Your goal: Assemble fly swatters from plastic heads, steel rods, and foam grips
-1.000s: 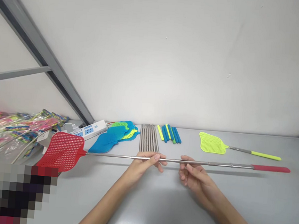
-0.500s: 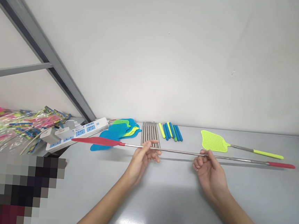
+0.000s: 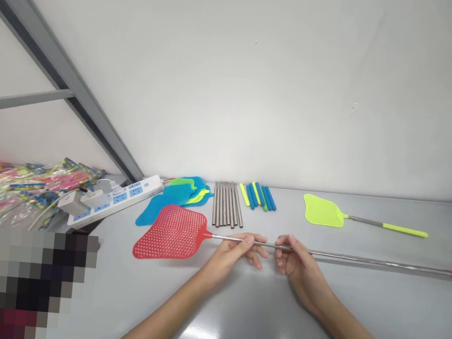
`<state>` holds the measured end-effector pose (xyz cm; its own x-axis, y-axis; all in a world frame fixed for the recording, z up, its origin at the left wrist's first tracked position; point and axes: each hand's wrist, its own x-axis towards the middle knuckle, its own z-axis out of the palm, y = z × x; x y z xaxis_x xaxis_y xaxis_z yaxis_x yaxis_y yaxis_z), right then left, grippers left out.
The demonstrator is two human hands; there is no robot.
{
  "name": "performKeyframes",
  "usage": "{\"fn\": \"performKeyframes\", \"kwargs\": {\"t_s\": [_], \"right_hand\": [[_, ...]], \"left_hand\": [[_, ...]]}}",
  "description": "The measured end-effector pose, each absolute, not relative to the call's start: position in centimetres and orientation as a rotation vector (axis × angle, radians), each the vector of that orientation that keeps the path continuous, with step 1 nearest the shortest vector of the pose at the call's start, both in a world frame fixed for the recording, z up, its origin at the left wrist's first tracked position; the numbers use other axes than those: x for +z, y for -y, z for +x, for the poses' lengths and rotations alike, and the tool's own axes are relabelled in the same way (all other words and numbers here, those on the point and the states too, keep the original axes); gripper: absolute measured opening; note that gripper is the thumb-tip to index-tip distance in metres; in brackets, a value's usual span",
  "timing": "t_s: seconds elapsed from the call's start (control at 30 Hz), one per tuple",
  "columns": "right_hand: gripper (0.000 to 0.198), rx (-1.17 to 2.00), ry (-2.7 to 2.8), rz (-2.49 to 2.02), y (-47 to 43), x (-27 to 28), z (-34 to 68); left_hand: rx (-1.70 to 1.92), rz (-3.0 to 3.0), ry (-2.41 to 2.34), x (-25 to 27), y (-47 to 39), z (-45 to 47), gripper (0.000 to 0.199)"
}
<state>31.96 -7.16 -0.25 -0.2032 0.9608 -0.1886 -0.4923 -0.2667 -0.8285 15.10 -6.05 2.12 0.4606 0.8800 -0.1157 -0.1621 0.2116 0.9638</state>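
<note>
A red fly swatter [image 3: 171, 233] with a long extended metal rod lies across both my hands, above the table. Its perforated head is at the left and faces up; the red grip runs off the right edge of the view. My left hand [image 3: 242, 250] pinches the rod between thumb and fingers, a little right of the head. Close beside it, my right hand [image 3: 292, 254] is closed on the same rod with thumb and fingertips. Behind the hands lie a row of metal tubes [image 3: 226, 206] and several blue and yellow-green grips [image 3: 258, 196].
Blue and green swatter heads [image 3: 176, 197] overlap at the back left, beside a white power strip [image 3: 149, 186] with plugs. Bagged colourful goods [image 3: 30, 189] fill the far left. A yellow-green fly swatter [image 3: 323, 210] lies at the right. A wall stands behind the grey table [image 3: 236, 318].
The red swatter has turned from edge-on to face up and shifted right and nearer me. My hands have come closer together along the rod.
</note>
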Motion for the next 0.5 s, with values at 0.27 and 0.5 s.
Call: {"fn": "performKeyframes", "kwargs": {"t_s": [0.27,0.5], "right_hand": [[0.03,1.778,0.736,-0.911,7.2,-0.4,31.9],[0.036,1.639,0.898,-0.965,6.9,-0.3,32.4]], "left_hand": [[0.81,1.055,-0.705,2.0,6.1,14.8,0.04],[0.823,1.178,-0.843,2.5,5.0,13.6,0.035]]}}
